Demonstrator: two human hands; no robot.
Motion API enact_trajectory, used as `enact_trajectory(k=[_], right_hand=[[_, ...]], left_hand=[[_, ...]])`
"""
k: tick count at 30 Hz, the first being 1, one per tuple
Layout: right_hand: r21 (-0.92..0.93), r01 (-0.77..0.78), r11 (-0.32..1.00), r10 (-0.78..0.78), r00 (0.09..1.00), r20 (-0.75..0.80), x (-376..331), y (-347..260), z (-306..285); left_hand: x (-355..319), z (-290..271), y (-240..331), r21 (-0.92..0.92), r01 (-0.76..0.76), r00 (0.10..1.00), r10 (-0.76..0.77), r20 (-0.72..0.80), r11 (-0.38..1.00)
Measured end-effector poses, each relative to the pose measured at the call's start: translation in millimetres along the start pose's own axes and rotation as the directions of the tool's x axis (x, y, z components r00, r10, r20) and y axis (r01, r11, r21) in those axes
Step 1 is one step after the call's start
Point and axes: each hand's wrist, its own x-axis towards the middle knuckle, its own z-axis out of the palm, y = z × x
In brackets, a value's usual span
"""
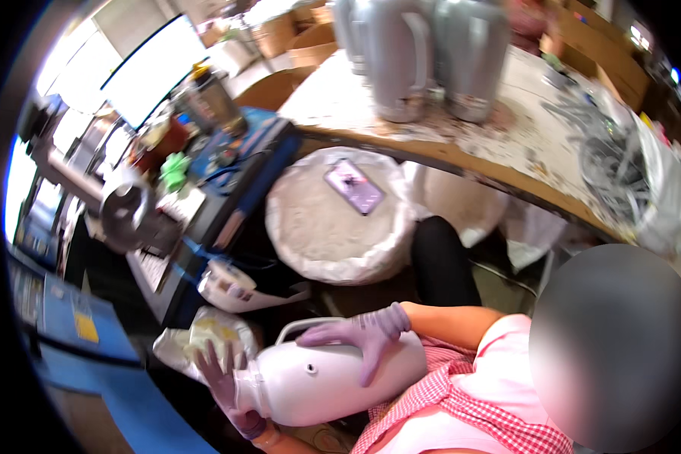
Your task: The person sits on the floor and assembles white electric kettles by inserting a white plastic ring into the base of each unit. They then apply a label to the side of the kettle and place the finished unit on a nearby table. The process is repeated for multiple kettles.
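Observation:
Neither of my own hands is in view. At the lower right sits another person in a pink top and a red-and-white checked apron (446,393). Across that person's lap lies a pale insulated jug (318,390), on its side, with a loop handle and a small round hole in its wall. One of the person's purple-gloved hands (359,340) rests on top of the jug's body, fingers spread. The other gloved hand (221,382) is at the narrower neck end, its fingers stretched out and slightly blurred.
Several grey jugs (401,68) stand on a worn, littered table (325,106). A plastic bag (670,189) with grey strips lies at its right end. A phone (354,186) rests on a white-lined round bin (303,253). Monitors (155,72) and a cluttered desk are at the left.

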Motion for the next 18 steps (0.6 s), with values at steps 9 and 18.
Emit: enact_trajectory(k=[9,18], right_hand=[[-0.024,-0.923,0.385,-0.235,-0.072,-0.969,-358,-103,-127],[0.092,-0.861,-0.5,-0.361,0.111,-0.926,-601,-157,-162]], left_hand=[[-9,75,8,0.054,0.119,0.993,-0.118,-0.014,0.991],[-21,94,37,0.338,-0.238,0.971,0.228,0.068,0.911]])
